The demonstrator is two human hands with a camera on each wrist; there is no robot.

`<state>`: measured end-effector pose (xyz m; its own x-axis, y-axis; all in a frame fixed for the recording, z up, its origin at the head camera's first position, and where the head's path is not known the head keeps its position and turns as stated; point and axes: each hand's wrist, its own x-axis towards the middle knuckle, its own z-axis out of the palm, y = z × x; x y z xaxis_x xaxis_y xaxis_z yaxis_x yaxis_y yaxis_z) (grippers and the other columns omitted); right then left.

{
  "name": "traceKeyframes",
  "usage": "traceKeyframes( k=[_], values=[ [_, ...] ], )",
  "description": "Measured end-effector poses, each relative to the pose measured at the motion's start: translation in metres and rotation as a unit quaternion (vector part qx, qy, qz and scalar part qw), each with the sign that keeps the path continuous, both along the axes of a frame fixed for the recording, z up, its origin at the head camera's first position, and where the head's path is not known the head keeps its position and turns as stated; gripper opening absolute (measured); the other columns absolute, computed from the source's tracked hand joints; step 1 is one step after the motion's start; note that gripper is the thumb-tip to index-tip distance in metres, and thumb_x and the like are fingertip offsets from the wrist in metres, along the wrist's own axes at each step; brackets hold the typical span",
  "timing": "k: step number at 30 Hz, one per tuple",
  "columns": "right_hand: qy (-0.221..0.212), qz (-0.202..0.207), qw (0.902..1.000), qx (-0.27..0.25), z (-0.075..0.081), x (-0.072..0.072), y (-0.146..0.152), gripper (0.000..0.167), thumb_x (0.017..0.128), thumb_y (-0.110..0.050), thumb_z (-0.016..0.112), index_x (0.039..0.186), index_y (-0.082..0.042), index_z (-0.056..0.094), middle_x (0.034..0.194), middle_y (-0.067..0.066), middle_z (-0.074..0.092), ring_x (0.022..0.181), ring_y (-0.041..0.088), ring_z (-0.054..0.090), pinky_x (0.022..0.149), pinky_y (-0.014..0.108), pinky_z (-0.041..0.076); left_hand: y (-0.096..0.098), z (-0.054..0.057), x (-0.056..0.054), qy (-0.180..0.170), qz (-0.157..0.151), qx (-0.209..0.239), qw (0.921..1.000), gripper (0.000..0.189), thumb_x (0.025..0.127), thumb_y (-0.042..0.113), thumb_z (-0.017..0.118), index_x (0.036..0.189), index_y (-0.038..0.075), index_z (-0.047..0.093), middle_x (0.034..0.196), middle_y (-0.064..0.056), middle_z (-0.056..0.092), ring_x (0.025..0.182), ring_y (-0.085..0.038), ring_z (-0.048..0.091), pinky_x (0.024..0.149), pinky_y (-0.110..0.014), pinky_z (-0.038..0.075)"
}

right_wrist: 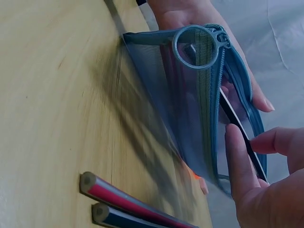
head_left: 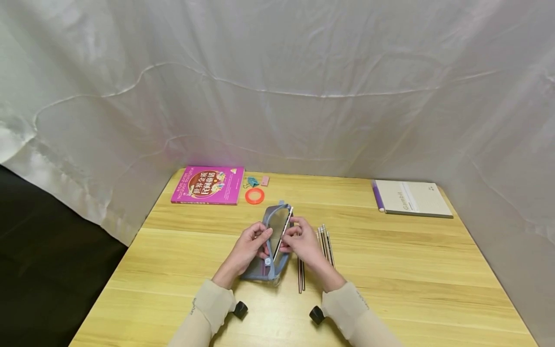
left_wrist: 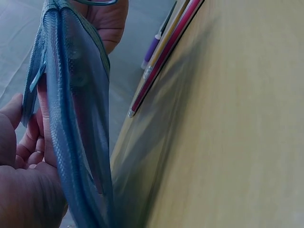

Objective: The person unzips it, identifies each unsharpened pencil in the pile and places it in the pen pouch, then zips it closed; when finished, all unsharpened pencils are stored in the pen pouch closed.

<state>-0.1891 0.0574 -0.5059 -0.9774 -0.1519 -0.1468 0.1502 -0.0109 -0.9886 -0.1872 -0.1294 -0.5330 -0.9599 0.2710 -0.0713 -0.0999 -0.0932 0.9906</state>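
Note:
A blue-grey mesh zip pencil pouch (head_left: 254, 277) stands unzipped above the table in front of me. My left hand (head_left: 248, 246) grips its left side, thumb on the rim of the opening. With thumb and fingers my right hand (head_left: 305, 242) pinches a dark striped pencil (right_wrist: 242, 130), which lies slantwise in the pouch's mouth. A ring-shaped zipper pull (right_wrist: 175, 50) hangs at the near end, as the right wrist view shows. Through the mesh, reddish shapes show faintly inside. Two pencils (head_left: 300, 279) lie by my right wrist, and several more pencils (head_left: 328, 246) lie partly hidden behind my forearm.
At the back left lies a pink book (head_left: 217, 185). Beside it are a red tape roll (head_left: 247, 197), teal binder clips (head_left: 253, 181) and a pink eraser (head_left: 265, 180). A notebook (head_left: 418, 198) with a purple marker (head_left: 378, 197) lies back right. Curtains enclose the table.

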Motion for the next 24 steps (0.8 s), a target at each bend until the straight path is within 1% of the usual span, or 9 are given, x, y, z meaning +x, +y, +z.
traceKeyframes(
  k=[6, 14, 24],
  values=[
    [-0.008, 0.019, 0.9997, 0.013, -0.0024, 0.0001, -0.0030, 0.062, 0.092, 0.012, 0.063, 0.149, 0.005, 0.040, 0.104, 0.019, 0.064, 0.072, 0.019, 0.068, 0.072, 0.036, 0.067, -0.0006, 0.0002, -0.0006, 0.003, -0.001, -0.006, 1.0000, 0.024, 0.108, 0.025, 0.059, 0.096, 0.005, 0.051, 0.070, 0.000, 0.059, 0.054, -0.010, 0.058, 0.048, -0.022, 0.055],
    [-0.015, 0.011, 0.9994, 0.029, -0.0035, -0.0010, -0.0038, 0.062, 0.092, 0.011, 0.064, 0.149, 0.005, 0.041, 0.104, 0.019, 0.064, 0.073, 0.019, 0.067, 0.071, 0.036, 0.067, -0.0005, 0.0006, -0.0006, 0.008, -0.003, -0.004, 1.0000, 0.022, 0.107, 0.025, 0.059, 0.094, 0.010, 0.052, 0.072, 0.000, 0.059, 0.054, -0.010, 0.058, 0.047, -0.024, 0.056],
    [-0.014, 0.011, 0.9987, 0.049, -0.0030, -0.0010, -0.0048, 0.062, 0.091, 0.011, 0.063, 0.150, 0.005, 0.043, 0.103, 0.018, 0.064, 0.069, 0.017, 0.068, 0.069, 0.035, 0.067, 0.0009, -0.0003, 0.0000, 0.016, -0.014, 0.000, 0.9998, 0.023, 0.107, 0.027, 0.059, 0.094, 0.009, 0.052, 0.074, 0.000, 0.059, 0.057, -0.010, 0.059, 0.048, -0.025, 0.058]
  ],
)
